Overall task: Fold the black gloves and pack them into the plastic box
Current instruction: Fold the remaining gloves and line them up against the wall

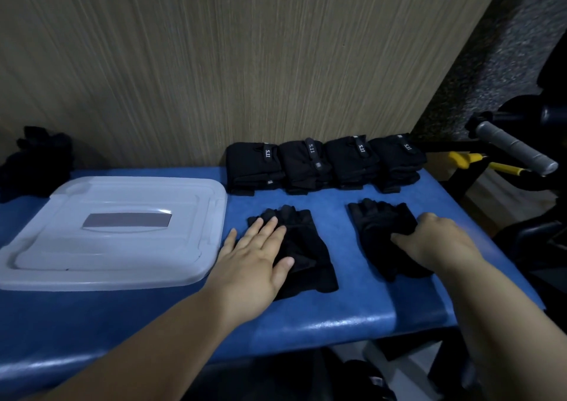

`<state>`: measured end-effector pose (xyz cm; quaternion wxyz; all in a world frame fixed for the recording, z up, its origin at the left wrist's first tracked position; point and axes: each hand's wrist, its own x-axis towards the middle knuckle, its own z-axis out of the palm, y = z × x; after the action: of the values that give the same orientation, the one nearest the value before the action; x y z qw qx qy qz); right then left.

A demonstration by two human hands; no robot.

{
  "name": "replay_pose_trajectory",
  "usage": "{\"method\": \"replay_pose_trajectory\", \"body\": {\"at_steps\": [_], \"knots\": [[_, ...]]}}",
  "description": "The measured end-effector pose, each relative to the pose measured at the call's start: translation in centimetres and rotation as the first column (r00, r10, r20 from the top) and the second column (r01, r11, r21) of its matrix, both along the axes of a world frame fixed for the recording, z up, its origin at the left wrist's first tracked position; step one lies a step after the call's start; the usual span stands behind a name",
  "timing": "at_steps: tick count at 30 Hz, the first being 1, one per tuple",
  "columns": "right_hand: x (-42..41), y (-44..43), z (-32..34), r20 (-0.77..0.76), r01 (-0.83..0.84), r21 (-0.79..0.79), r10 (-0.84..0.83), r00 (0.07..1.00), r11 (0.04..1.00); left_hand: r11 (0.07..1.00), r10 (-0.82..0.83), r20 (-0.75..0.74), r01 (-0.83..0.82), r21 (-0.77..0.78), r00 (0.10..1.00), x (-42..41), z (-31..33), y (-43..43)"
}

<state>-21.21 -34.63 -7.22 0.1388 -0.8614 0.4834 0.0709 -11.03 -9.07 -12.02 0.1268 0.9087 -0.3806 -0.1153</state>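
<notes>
Two black fingerless gloves lie flat on the blue padded bench (322, 318). My left hand (260, 256) rests with straight fingers on the left glove (306, 247), covering its left side. My right hand (435, 241) grips the right glove (377, 229) at its right edge, fingers curled into the fabric. The translucent plastic box (116, 232) stands to the left with its lid on. Along the wall sits a row of several folded black glove bundles (322, 164) with white lettering on their straps.
A loose heap of black gloves (36, 161) lies at the far left of the bench by the wall. To the right, beyond the bench edge, stands gym equipment with a grey padded handle (515, 149) and yellow parts (466, 158).
</notes>
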Motion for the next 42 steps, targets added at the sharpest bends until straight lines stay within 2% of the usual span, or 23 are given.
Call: {"method": "replay_pose_trajectory", "body": {"at_steps": [2,5,7,9,12,18,20,23,26,28,30,32,33,34,36,39,42], "knots": [[0.4,0.3,-0.1,0.071,-0.034,0.074,0.029,0.997,0.997,0.999,0.014,-0.013,-0.014,-0.047,1.000,0.0,0.0,0.1],[0.9,1.2,-0.4,0.302,-0.123,0.204,0.057,0.952,0.971,0.979,0.034,-0.035,-0.040,-0.198,0.999,-0.2,0.4,0.3],[1.0,2.0,-0.5,0.441,-0.170,0.301,0.021,0.897,0.938,0.961,-0.026,-0.006,0.023,-0.275,1.000,-0.3,0.7,0.3],[1.2,2.6,-0.6,0.522,-0.200,0.441,-0.069,0.850,0.875,0.949,-0.141,0.050,0.150,-0.279,0.989,-0.3,0.9,0.3],[1.6,3.0,-0.7,0.562,-0.243,0.581,-0.167,0.810,0.777,0.951,-0.235,0.049,0.240,-0.196,0.971,-0.2,0.6,0.4],[2.0,3.6,0.0,0.606,-0.291,0.712,-0.349,0.715,0.639,0.964,-0.240,-0.015,0.236,-0.121,0.971,0.2,0.5,0.3],[2.3,4.0,0.3,0.598,-0.332,0.763,-0.413,0.686,0.554,0.961,-0.253,-0.050,0.244,-0.130,0.966,0.4,0.5,0.3],[2.4,4.7,1.0,0.547,-0.422,0.830,-0.390,0.741,0.364,0.947,-0.222,-0.133,0.182,-0.264,0.966,0.6,0.7,0.5],[2.4,5.2,1.5,0.574,-0.516,0.818,-0.416,0.706,0.254,0.878,-0.062,-0.263,-0.073,-0.473,0.963,0.5,0.9,0.7],[2.4,5.5,1.4,0.635,-0.566,0.771,-0.418,0.650,0.292,0.808,0.023,-0.327,-0.210,-0.551,0.945,0.4,1.3,0.7],[2.5,5.7,0.8,0.704,-0.520,0.696,-0.325,0.632,0.495,0.769,0.073,-0.369,-0.288,-0.571,0.927,0.2,1.8,0.7],[2.5,5.5,0.0,0.693,-0.408,0.538,-0.113,0.712,0.737,0.747,0.098,-0.401,-0.333,-0.575,0.911,0.0,2.2,0.8],[2.5,5.4,-0.4,0.630,-0.371,0.456,0.001,0.776,0.809,0.745,0.106,-0.414,-0.348,-0.569,0.904,0.0,2.3,0.7],[2.4,5.4,-0.7,0.541,-0.363,0.401,0.103,0.835,0.841,0.748,0.119,-0.422,-0.361,-0.557,0.899,-0.1,2.3,0.6],[2.2,5.8,-1.1,0.418,-0.386,0.361,0.223,0.881,0.849,0.743,0.163,-0.437,-0.402,-0.536,0.885,-0.1,2.4,0.3],[2.5,6.9,-1.2,0.420,-0.422,0.339,0.266,0.868,0.841,0.718,0.206,-0.485,-0.468,-0.515,0.850,0.2,2.2,-0.2],[2.8,7.5,-1.3,0.441,-0.405,0.376,0.223,0.869,0.834,0.737,0.196,-0.471,-0.447,-0.508,0.860,0.4,2.0,-0.2]]}}
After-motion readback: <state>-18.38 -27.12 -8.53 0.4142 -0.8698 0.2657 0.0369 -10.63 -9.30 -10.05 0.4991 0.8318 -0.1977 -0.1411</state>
